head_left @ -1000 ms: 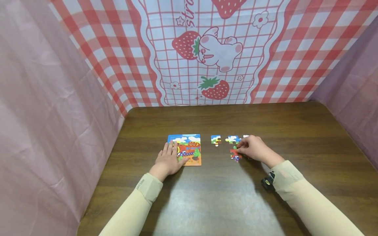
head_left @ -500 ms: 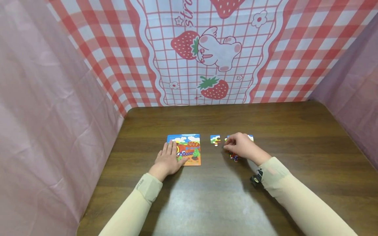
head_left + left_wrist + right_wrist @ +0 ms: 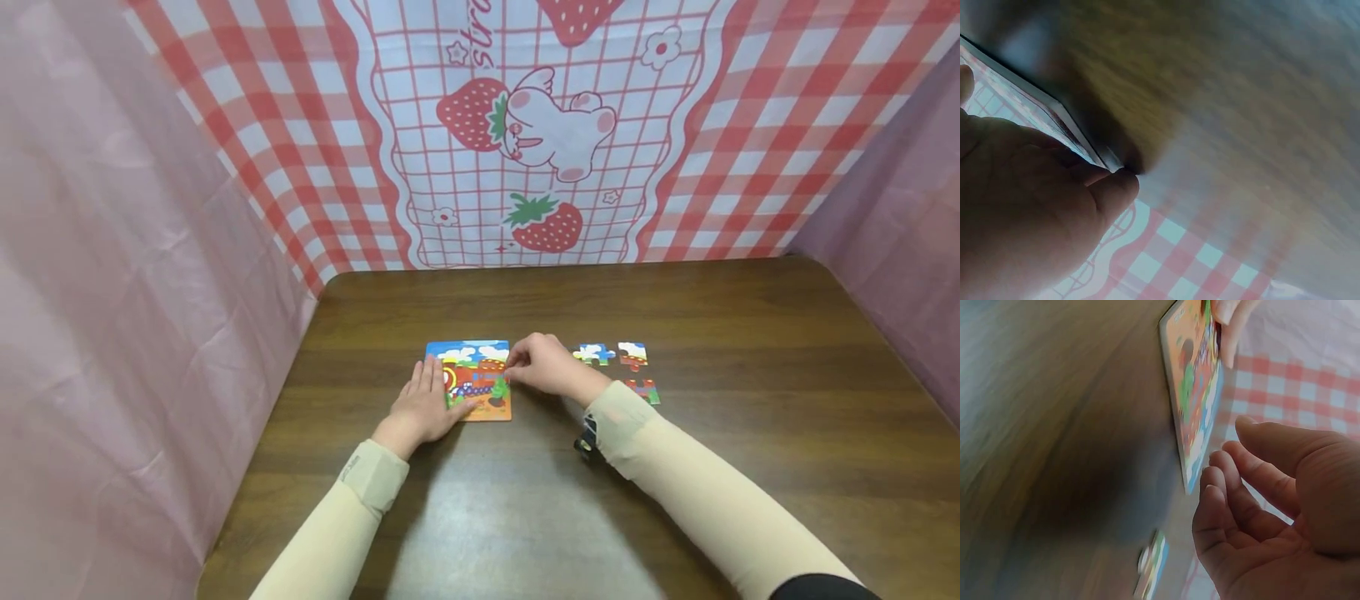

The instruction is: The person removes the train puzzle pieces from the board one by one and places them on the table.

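A jigsaw puzzle (image 3: 495, 410) in a flat board, with a cartoon train, tree and blue sky, lies on the table left of centre. My left hand (image 3: 422, 406) rests on its left part with fingers straight, and in the left wrist view the thumb reaches the board's edge. At the board's right edge is my right hand (image 3: 545, 364), its fingers loosely curled. The right wrist view shows a gap between thumb and index finger, with nothing in it. A loose puzzle piece (image 3: 1155, 565) lies near that hand, hidden behind it in the head view.
To the right of my right hand lie a cloud-and-sky piece (image 3: 595, 354), another sky piece (image 3: 632, 353) and a red piece (image 3: 647, 390). A checked strawberry cloth (image 3: 517, 200) hangs behind the brown table (image 3: 495, 517), and pink curtains (image 3: 135, 292) flank both sides.
My right hand has let go of a red piece on the right and moved left to the puzzle board's edge. The left hand has stayed on the board.
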`<state>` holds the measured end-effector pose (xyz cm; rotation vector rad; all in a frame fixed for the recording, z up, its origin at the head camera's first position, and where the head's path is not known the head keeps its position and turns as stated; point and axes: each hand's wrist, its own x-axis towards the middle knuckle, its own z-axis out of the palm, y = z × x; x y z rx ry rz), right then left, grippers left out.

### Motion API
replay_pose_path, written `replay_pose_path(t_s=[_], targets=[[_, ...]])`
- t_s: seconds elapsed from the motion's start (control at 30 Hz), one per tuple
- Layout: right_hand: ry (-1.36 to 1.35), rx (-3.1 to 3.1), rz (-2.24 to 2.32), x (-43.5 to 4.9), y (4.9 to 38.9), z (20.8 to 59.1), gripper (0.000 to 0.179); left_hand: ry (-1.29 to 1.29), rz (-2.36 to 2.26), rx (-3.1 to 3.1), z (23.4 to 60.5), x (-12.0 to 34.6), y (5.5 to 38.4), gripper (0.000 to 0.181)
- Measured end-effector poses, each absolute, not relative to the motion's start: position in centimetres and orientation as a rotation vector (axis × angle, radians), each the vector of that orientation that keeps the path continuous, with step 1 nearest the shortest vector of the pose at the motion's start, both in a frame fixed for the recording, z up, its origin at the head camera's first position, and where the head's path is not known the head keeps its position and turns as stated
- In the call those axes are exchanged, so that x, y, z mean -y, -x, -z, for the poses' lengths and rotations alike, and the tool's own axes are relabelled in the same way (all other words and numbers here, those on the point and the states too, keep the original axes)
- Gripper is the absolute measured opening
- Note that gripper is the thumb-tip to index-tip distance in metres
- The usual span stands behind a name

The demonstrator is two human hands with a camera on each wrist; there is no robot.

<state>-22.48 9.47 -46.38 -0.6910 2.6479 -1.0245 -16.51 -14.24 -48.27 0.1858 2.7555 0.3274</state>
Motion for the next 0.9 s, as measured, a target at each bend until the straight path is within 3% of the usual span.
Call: replay_pose_path(t_s=[0.37, 0.73, 0.9], targets=[[0.761, -2.624, 0.996, -4.5, 23.5, 46.5, 0.011, -0.123, -0.305, -2.739, 47.7, 15.3, 16.7, 0.102], [0.819, -2.657, 0.749, -0.5, 23.7, 46.4, 0.041, -0.103, -0.298, -2.709, 48.5, 15.4, 17.0, 0.102], [0.836, -2.673, 0.666, 0.2, 23.7, 46.5, 0.036, -0.117, -0.306, -2.729, 48.4, 15.3, 16.8, 0.102]])
